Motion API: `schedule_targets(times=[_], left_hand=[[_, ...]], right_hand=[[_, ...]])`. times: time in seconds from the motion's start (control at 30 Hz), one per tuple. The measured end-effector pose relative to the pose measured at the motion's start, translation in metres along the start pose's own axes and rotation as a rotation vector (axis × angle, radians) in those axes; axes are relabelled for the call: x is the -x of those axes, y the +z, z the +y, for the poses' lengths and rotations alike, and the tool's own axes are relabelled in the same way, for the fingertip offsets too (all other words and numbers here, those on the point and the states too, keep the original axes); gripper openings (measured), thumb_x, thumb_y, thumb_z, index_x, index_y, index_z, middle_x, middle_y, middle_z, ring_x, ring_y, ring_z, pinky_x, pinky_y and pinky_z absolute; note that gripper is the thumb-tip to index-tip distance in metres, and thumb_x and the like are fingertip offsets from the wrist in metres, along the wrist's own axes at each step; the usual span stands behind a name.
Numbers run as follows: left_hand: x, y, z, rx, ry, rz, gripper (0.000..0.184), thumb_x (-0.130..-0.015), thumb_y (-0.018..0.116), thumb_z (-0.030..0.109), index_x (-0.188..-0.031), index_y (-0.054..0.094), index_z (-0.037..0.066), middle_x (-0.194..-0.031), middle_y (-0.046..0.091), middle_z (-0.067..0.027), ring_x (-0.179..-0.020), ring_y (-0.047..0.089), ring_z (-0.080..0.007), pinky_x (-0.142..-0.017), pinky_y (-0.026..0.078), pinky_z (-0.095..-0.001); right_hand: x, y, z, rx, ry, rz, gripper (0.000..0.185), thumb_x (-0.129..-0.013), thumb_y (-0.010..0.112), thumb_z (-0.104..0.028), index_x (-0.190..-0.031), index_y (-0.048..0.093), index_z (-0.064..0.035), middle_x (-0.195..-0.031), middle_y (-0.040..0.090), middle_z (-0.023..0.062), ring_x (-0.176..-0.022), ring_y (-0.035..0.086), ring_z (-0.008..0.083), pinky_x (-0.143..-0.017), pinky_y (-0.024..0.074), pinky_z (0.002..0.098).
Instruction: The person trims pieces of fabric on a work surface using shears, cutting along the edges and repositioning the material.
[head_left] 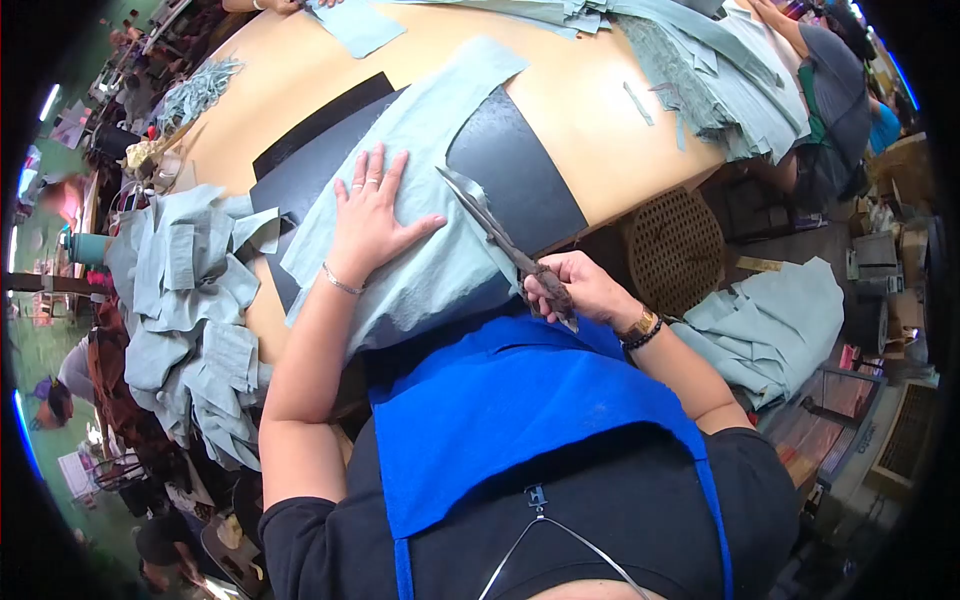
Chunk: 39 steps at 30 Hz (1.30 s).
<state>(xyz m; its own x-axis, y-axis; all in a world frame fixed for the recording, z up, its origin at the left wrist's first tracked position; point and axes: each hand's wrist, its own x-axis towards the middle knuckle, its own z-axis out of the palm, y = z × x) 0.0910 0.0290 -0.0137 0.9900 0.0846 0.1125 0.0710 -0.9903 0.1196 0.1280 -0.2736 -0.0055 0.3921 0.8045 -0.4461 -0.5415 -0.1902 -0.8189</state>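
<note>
The pale green fabric strip (455, 95) lies across a black mat (528, 170) on the surface (590, 120), directly under the left hand (378, 215), which is flat with fingers spread, pressing the cloth without gripping it; the right hand (578, 287) is curled closed around the handles of the metal scissors (492, 225), just beside the strip's right edge, and the blades point up and left over the cloth, near the left thumb

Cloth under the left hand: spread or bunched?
Spread: the cloth lies mostly flat across the dark mat, the left hand splayed on top.
</note>
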Motion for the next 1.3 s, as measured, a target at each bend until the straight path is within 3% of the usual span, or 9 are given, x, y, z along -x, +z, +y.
schedule_targets(times=[0.37, 0.57, 0.7, 0.97, 1.3], left_hand=[[0.000, -0.001, 0.003, 0.140, -0.164, -0.124, 0.091, -0.076, 0.055, 0.071, -0.146, 0.034, 0.017, -0.154, 0.019, -0.0199, -0.143, 0.015, -0.0384, -0.107, 0.015, -0.0660], [-0.049, -0.023, -0.045, -0.115, 0.417, -0.159, 0.087, -0.078, 0.052, 0.070, -0.146, 0.032, 0.021, -0.156, 0.016, -0.0152, -0.143, 0.014, -0.0368, -0.109, 0.013, -0.0642], [-0.046, -0.010, -0.040, -0.025, 0.352, -0.148, 0.093, -0.074, 0.052, 0.075, -0.147, 0.031, 0.022, -0.154, 0.020, -0.0156, -0.143, 0.015, -0.0366, -0.109, 0.015, -0.0639], [-0.020, -0.009, -0.019, -0.022, 0.131, -0.100, 0.087, -0.077, 0.054, 0.069, -0.147, 0.030, 0.024, -0.156, 0.017, -0.0150, -0.144, 0.013, -0.0355, -0.108, 0.013, -0.0657], [-0.003, 0.000, 0.001, -0.024, 0.061, -0.052, 0.088, -0.077, 0.053, 0.071, -0.147, 0.031, 0.021, -0.154, 0.020, -0.0188, -0.142, 0.016, -0.0376, -0.104, 0.014, -0.0706]], right_hand=[[-0.001, 0.001, 0.004, -0.032, -0.023, 0.014, 0.024, -0.088, 0.067, -0.028, -0.079, 0.063, -0.0063, -0.069, 0.060, -0.0009, -0.056, 0.057, 0.0045, -0.050, 0.0488, 0.0199], [-0.004, -0.001, 0.003, -0.024, -0.021, -0.002, 0.024, -0.089, 0.066, -0.029, -0.081, 0.063, -0.0064, -0.072, 0.060, -0.0011, -0.058, 0.058, 0.0048, -0.052, 0.0500, 0.0203], [-0.008, 0.002, 0.000, -0.025, -0.027, 0.029, 0.024, -0.089, 0.066, -0.030, -0.084, 0.065, -0.0062, -0.072, 0.060, -0.0007, -0.060, 0.059, 0.0057, -0.053, 0.0508, 0.0209], [-0.008, 0.003, 0.010, -0.043, -0.053, 0.066, 0.024, -0.088, 0.068, -0.029, -0.082, 0.064, -0.0055, -0.071, 0.061, -0.0003, -0.059, 0.058, 0.0061, -0.051, 0.0500, 0.0210], [-0.007, 0.007, 0.000, -0.051, -0.016, 0.101, 0.023, -0.088, 0.068, -0.026, -0.081, 0.064, -0.0046, -0.071, 0.061, -0.0001, -0.058, 0.058, 0.0059, -0.051, 0.0498, 0.0206]])
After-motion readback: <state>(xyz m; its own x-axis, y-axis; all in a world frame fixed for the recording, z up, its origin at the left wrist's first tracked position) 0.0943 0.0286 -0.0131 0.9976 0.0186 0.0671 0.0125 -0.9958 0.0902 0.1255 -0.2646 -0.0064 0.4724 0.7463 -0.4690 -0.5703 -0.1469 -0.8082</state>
